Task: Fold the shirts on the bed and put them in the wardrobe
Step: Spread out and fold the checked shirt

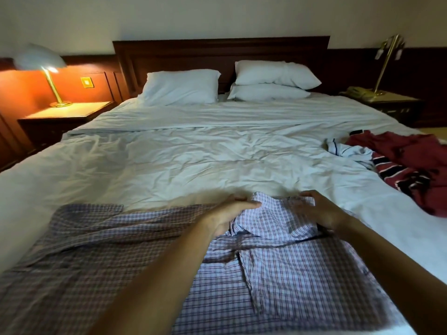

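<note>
On bed (193, 153), left hand (225, 216) pinches plaid shirt (290, 274) collar; right hand (319, 211) flat on it

Both bare arms stretch forward. The left forearm (157, 286) rises from 6 o'clock toward 1 o'clock. The left hand (227, 215) pinches a fold of the shirt (278, 274) between thumb and curled fingers. The right forearm (399, 267) comes in from 4 o'clock toward 10 o'clock. The right hand (319, 211) lies palm down on the cloth, its fingers blurred and its grip unclear.
</note>
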`<control>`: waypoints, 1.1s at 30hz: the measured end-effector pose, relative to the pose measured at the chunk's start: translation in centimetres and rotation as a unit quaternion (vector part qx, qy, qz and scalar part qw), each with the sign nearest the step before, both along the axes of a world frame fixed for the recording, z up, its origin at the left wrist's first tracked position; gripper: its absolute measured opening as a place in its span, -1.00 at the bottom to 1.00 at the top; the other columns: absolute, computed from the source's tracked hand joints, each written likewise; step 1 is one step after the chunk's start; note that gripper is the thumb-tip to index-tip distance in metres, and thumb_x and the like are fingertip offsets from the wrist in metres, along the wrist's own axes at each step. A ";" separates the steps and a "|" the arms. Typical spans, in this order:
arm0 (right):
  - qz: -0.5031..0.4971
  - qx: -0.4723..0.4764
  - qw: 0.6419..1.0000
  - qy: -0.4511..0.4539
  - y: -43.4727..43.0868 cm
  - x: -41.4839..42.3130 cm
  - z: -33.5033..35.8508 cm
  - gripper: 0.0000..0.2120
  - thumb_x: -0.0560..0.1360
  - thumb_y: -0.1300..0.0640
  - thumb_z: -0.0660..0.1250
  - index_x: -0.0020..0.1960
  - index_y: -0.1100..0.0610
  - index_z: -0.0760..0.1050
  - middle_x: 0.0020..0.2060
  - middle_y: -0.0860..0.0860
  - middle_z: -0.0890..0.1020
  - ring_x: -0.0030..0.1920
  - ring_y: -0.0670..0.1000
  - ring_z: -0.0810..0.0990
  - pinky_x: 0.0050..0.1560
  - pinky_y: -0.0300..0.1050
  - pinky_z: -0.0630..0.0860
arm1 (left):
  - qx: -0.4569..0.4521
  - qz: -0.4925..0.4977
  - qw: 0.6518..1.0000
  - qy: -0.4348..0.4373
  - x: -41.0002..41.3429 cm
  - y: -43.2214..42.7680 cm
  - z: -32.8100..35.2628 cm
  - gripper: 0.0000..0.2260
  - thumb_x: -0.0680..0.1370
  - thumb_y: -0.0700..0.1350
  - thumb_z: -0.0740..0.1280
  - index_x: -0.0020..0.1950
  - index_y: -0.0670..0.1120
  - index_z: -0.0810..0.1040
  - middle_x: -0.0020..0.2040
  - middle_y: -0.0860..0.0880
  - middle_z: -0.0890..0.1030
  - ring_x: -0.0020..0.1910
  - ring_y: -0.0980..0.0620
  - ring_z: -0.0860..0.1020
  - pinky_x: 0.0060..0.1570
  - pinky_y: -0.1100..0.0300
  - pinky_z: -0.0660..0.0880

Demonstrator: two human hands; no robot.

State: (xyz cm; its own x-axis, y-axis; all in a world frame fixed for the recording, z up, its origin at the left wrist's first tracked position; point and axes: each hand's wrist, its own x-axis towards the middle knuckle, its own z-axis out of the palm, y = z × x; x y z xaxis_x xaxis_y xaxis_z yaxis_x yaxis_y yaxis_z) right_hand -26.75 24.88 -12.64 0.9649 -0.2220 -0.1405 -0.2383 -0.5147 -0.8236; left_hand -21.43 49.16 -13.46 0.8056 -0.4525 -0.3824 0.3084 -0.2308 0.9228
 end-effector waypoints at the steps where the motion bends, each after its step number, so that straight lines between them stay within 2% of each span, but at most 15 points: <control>1: 0.008 -0.026 0.999 -0.030 0.5 0.2 -0.3 -0.69 0.48 0.20 0.47 0.11 -0.05 0.46 -0.03 0.01 0.63 -0.07 0.07 0.65 -0.12 -0.05 0.56 | -0.021 0.019 1.000 0.004 0.1 -0.3 -0.1 -0.26 0.36 0.03 0.61 0.46 0.04 0.36 0.53 -0.07 0.35 0.50 -0.08 0.28 0.54 -0.21 0.04; 4: 0.016 -0.033 0.994 -0.107 1.1 0.9 -1.6 -0.57 0.47 0.40 0.38 0.04 -0.14 0.59 -0.02 -0.05 0.68 -0.03 0.01 0.66 0.03 -0.03 0.60 | -0.018 0.038 0.999 -0.034 -0.5 -0.9 -0.4 -0.31 0.40 -0.23 0.57 0.45 0.07 0.36 0.40 0.02 0.36 0.40 0.01 0.28 0.44 -0.04 0.14; 7: -0.010 -0.010 0.987 -0.163 1.0 0.8 -1.9 -0.56 0.52 0.46 0.28 0.05 -0.07 0.62 0.00 -0.07 0.69 -0.04 -0.25 0.63 0.13 -0.10 0.56 | 0.024 0.047 0.991 -0.124 0.1 -0.9 -1.3 -0.29 0.37 -0.30 0.58 0.38 0.17 0.41 0.44 -0.04 0.30 0.46 -0.06 0.28 0.33 0.09 0.31; 8: -0.015 -0.015 0.987 -0.161 0.8 0.6 -1.9 -0.61 0.54 0.43 0.28 0.10 -0.03 0.61 0.01 -0.01 0.70 -0.05 -0.26 0.64 0.13 -0.11 0.56 | 0.065 0.039 0.985 -0.158 0.1 -0.8 -1.2 -0.27 0.36 -0.27 0.60 0.38 0.18 0.39 0.41 -0.07 0.28 0.44 -0.10 0.30 0.32 0.09 0.35; 11: -0.012 -0.002 0.996 -0.090 0.2 0.5 -2.1 -0.65 0.59 0.16 0.34 0.37 0.09 0.48 0.13 0.12 0.65 0.05 0.05 0.63 0.07 -0.17 0.55 | 0.147 0.015 0.976 -0.158 0.6 -0.4 -1.3 -0.06 0.28 -0.16 0.68 0.46 0.24 0.22 0.36 -0.11 0.17 0.42 -0.15 0.26 0.40 -0.04 0.35; 13: -0.010 0.025 0.997 -0.068 -0.1 0.2 -1.7 -0.43 0.54 -0.08 0.36 0.50 -0.02 0.32 0.19 0.09 0.63 0.12 0.01 0.60 0.24 -0.04 0.49 | 0.097 0.040 0.989 -0.104 0.9 -0.1 -1.0 0.11 0.16 -0.08 0.72 0.49 0.30 0.11 0.41 -0.15 0.15 0.44 -0.14 0.24 0.43 -0.10 0.29; 15: 0.019 0.049 0.997 -0.052 -0.3 -0.3 -0.7 -0.37 0.51 -0.11 0.38 0.51 -0.12 0.24 0.06 0.05 0.69 0.09 0.00 0.64 0.27 0.04 0.46 | 0.038 0.092 0.993 -0.058 1.2 0.5 -0.7 0.20 0.01 0.03 0.74 0.46 0.31 0.09 0.43 -0.17 0.18 0.44 -0.12 0.27 0.39 -0.08 0.31; 18: 0.098 -0.037 0.994 -0.007 -0.5 -1.4 0.3 -0.36 0.46 -0.11 0.45 0.46 -0.21 0.27 0.20 -0.06 0.59 0.19 0.00 0.56 0.28 -0.02 0.43 | 0.027 0.130 0.990 -0.054 1.4 2.0 -0.5 0.05 0.04 0.03 0.72 0.36 0.20 0.15 0.41 -0.15 0.27 0.35 -0.09 0.41 0.13 0.08 0.53; 20: 0.128 -0.094 0.987 -0.013 -0.3 -2.1 0.7 -0.48 0.50 0.01 0.45 0.40 -0.20 0.36 0.15 -0.05 0.62 0.09 0.02 0.60 0.15 -0.19 0.49 | 0.029 0.097 0.994 -0.040 0.9 2.9 -0.4 -0.10 0.21 -0.06 0.69 0.35 0.12 0.18 0.42 -0.17 0.32 0.29 -0.09 0.49 0.04 0.12 0.60; 21: 0.128 -0.090 0.987 -0.032 -0.1 -2.3 0.7 -0.58 0.54 0.11 0.41 0.33 -0.16 0.42 0.02 -0.05 0.68 -0.07 0.02 0.63 -0.07 -0.33 0.48 | 0.033 0.074 0.996 -0.033 0.5 3.2 -0.4 -0.15 0.27 -0.10 0.67 0.36 0.10 0.19 0.45 -0.18 0.32 0.29 -0.09 0.51 0.06 0.10 0.61; 23: 0.099 -0.076 0.990 -0.063 0.0 -2.1 0.3 -0.74 0.60 0.25 0.29 0.18 -0.05 0.54 -0.32 -0.07 0.69 -0.43 0.00 0.52 -0.43 -0.34 0.33 | 0.048 0.034 0.998 -0.032 -0.2 3.4 -0.2 -0.21 0.34 -0.13 0.64 0.39 0.09 0.23 0.52 -0.16 0.25 0.33 -0.08 0.46 0.09 0.10 0.59; 26: 0.050 -0.080 0.992 -0.086 -0.1 -1.8 -0.4 -0.67 0.62 0.33 0.22 0.01 -0.03 0.66 -0.44 0.00 0.63 -0.54 -0.05 0.45 -0.49 -0.28 0.30 | 0.064 0.011 0.996 -0.068 -1.0 3.0 0.0 -0.35 0.42 -0.19 0.57 0.41 0.14 0.38 0.56 -0.06 0.23 0.42 -0.06 0.36 0.17 0.07 0.39; 29: 0.055 -0.166 0.981 -0.083 0.1 -2.2 -0.6 -0.67 0.58 0.35 0.26 0.06 -0.01 0.68 -0.06 -0.01 0.72 -0.24 -0.06 0.63 -0.26 -0.43 0.38 | 0.098 -0.006 0.987 -0.127 -1.5 2.9 -0.3 -0.47 0.46 -0.24 0.52 0.33 0.18 0.54 0.52 -0.06 0.36 0.47 -0.01 0.35 0.28 0.15 0.29; 31: 0.052 -0.209 0.974 -0.075 0.2 -2.6 -0.8 -0.71 0.58 0.32 0.29 0.16 0.07 0.67 0.13 0.01 0.69 0.08 0.00 0.64 0.03 -0.39 0.39 | 0.117 -0.002 0.980 -0.163 -1.7 2.9 -0.9 -0.54 0.49 -0.25 0.49 0.32 0.13 0.58 0.52 -0.04 0.39 0.50 0.01 0.34 0.31 0.25 0.23; 33: 0.048 -0.232 0.970 -0.064 0.3 -2.9 -1.2 -0.69 0.58 0.32 0.27 0.22 0.09 0.64 0.21 0.05 0.65 0.21 0.05 0.61 0.16 -0.30 0.38 | 0.144 0.016 0.970 -0.193 -2.0 2.7 -1.2 -0.54 0.51 -0.25 0.47 0.37 0.05 0.56 0.51 -0.03 0.40 0.49 -0.01 0.35 0.27 0.32 0.20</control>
